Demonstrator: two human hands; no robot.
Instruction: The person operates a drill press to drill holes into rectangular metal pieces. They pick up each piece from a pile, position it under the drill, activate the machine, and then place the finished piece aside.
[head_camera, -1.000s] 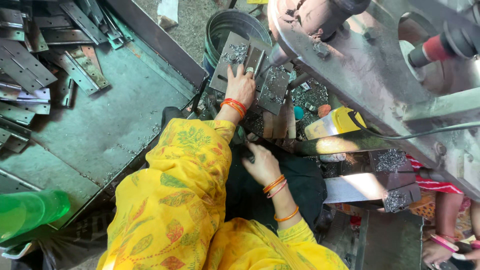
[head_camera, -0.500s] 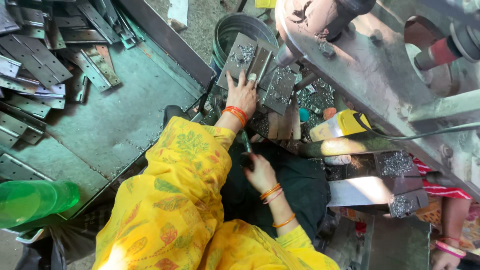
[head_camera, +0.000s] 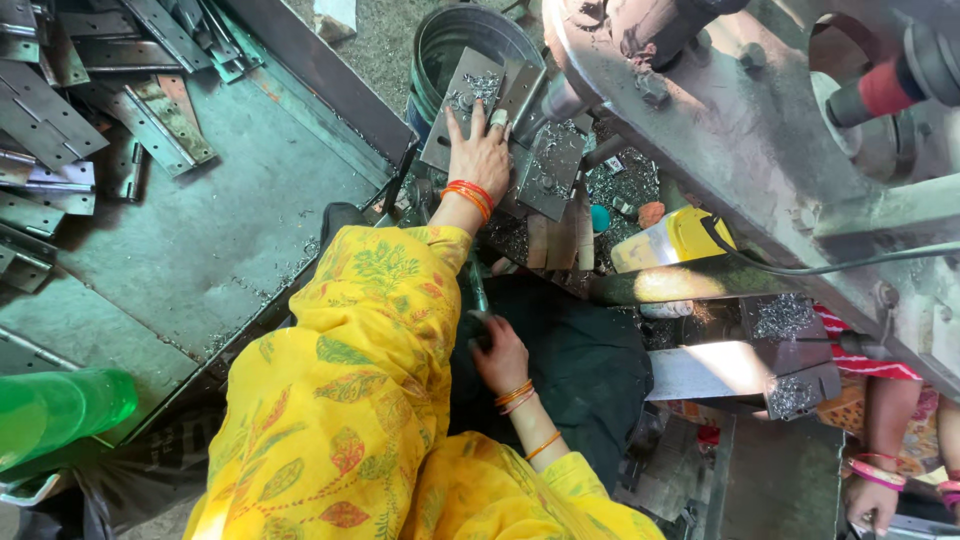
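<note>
The left hand (head_camera: 482, 148) lies flat, fingers spread, on a grey metal plate (head_camera: 470, 100) that leans across the rim of a steel bucket (head_camera: 440, 45), just beside the press machine (head_camera: 720, 110). It presses the plate and does not grip it. The right hand (head_camera: 500, 352) is low, over dark cloth in the lap, curled narrow around what looks like a thin rod; the pictures do not show this clearly. A second plate (head_camera: 550, 170) strewn with metal shavings lies touching the first. Finished hinges (head_camera: 60, 110) are piled at the far left edge of the green tray (head_camera: 230, 220), whose middle holds nothing. Judgement: part of the batch is done, and the plates at the machine remain to be worked. Another person's hand (head_camera: 868, 500) shows at the lower right corner.
</note>
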